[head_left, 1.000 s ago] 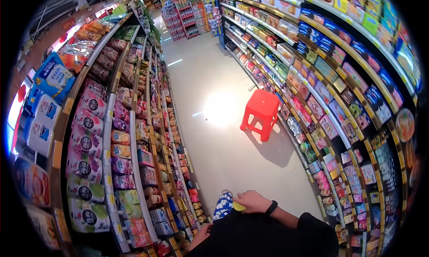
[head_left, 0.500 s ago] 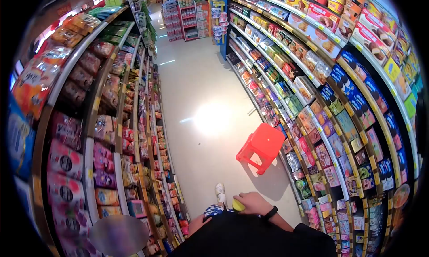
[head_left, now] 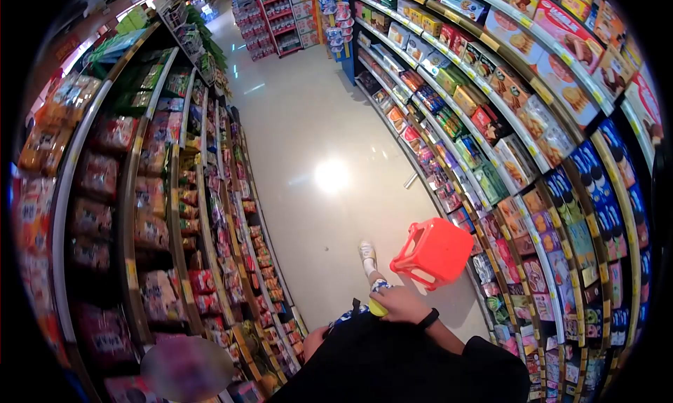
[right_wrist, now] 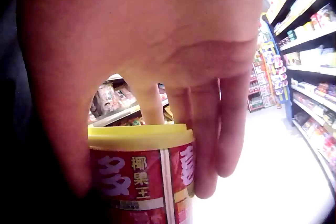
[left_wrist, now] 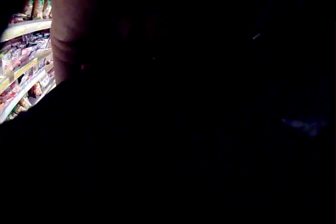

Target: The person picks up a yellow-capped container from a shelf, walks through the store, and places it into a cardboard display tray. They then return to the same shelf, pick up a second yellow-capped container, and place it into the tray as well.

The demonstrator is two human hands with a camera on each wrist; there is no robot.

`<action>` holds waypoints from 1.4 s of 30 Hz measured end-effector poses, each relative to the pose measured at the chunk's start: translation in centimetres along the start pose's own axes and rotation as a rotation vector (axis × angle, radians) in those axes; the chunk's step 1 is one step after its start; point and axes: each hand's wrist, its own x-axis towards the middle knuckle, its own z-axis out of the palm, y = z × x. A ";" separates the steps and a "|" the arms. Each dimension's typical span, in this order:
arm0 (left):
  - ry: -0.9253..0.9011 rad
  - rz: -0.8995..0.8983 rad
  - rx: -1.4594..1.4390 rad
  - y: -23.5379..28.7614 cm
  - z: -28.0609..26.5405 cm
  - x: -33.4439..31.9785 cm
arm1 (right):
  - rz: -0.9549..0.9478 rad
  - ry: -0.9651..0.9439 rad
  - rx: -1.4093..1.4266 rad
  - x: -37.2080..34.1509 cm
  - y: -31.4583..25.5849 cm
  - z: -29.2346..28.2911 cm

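My right hand [head_left: 401, 303] grips a tub with a yellow lid [head_left: 378, 308] in front of the body. In the right wrist view, the thumb and fingers curl round this tub [right_wrist: 142, 176], which has a red label with Chinese characters. A dark band [head_left: 428, 319] circles the right wrist. My left hand [head_left: 313, 341] hangs low beside the black top [head_left: 392, 364], its fingers mostly hidden by the cloth. The left wrist view is nearly all dark, showing only part of the hand [left_wrist: 73, 29] at the upper left; I cannot tell what its fingers do.
A red plastic stool [head_left: 442, 252] stands in the aisle, close to the right shelves [head_left: 536, 158] of boxed snacks. Bagged sweets fill the left shelves [head_left: 130, 214]. Pale shiny floor [head_left: 301, 158] runs between, toward a red rack [head_left: 284, 24]. One shoe [head_left: 366, 250] shows ahead.
The body has walked forward up the aisle, so the stool now appears nearer and lower right. A foot has come into view in front. The right hand keeps its grip on the tub.
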 end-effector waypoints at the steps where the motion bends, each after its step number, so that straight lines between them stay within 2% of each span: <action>1: -0.008 -0.043 0.001 2.1 -1.7 2.5 | -0.010 0.052 -0.022 1.8 1.2 -2.3; 3: -0.015 -0.125 -0.006 7.0 -5.0 8.2 | 0.035 0.055 0.004 6.0 4.4 -6.5; 4: 0.022 -0.008 -0.035 7.5 -5.7 10.6 | 0.017 0.108 -0.006 8.0 6.0 -8.3; 7: -0.007 -0.026 -0.255 9.4 -7.9 17.7 | 0.029 0.158 -0.019 13.4 9.9 -14.9; 8: 0.004 0.017 -0.374 8.5 -7.3 20.5 | 0.018 0.174 -0.020 15.4 11.7 -16.1; 11: -0.049 -0.013 -0.335 14.2 -11.5 26.4 | 0.017 0.156 -0.058 20.6 15.1 -20.6; 14: -0.176 0.001 -0.253 16.5 -14.8 33.4 | 0.007 0.127 -0.017 25.2 18.9 -24.1; 17: -0.131 -0.069 -0.301 14.8 -14.1 42.5 | 0.016 0.001 -0.042 30.9 23.3 -26.7; 20: -0.085 -0.136 -0.314 16.4 -16.6 52.2 | -0.012 -0.031 -0.050 38.0 27.5 -28.8; 22: -0.078 -0.160 -0.293 18.2 -19.3 56.9 | -0.015 -0.014 -0.079 43.0 29.3 -32.3; 24: -0.042 -0.134 -0.238 20.8 -22.6 62.6 | -0.012 0.050 -0.105 48.9 31.2 -37.2; 27: -0.150 -0.053 -0.140 26.6 -29.0 69.7 | 0.005 0.146 -0.101 55.8 32.7 -44.2; 30: -0.160 0.019 0.025 27.5 -31.0 77.9 | 0.019 0.236 -0.077 61.6 34.9 -49.0; 33: -0.021 0.098 0.034 29.5 -33.6 85.5 | 0.069 0.251 -0.090 66.8 38.2 -51.3; 34: -0.052 0.128 -0.105 30.0 -34.3 88.7 | 0.069 0.243 -0.084 68.5 39.2 -52.2; 36: -0.178 0.187 -0.142 31.9 -35.6 95.5 | 0.039 0.237 -0.047 72.1 41.3 -53.8; 38: -0.313 0.286 -0.064 35.6 -37.5 102.1 | -0.028 0.200 -0.020 76.2 43.8 -55.3; 41: -0.343 0.375 -0.095 42.6 -39.7 111.6 | -0.122 0.152 0.020 82.6 47.6 -58.4; 42: -0.418 0.420 -0.136 43.4 -39.5 115.9 | -0.142 0.175 0.033 84.9 49.1 -60.1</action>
